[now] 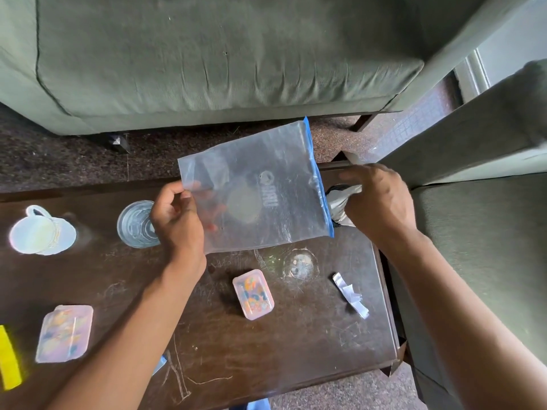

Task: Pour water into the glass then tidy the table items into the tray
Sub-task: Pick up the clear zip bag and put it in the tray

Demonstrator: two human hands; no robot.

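Both hands hold a clear zip bag point(254, 187) above the dark table point(296, 335): left hand point(177, 220) pinches its left corner, right hand point(379, 202) curls round a crumpled grey thing point(340, 202), half hidden at the blue zip edge. Glass point(137, 224) stands just left, partly covered by the left hand.

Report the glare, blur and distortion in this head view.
Head view: glare bleaches the white jug at left; motion blur smears the right hand and clear zip bag; wide-angle distortion bends the dark wooden table edges and green sofa.
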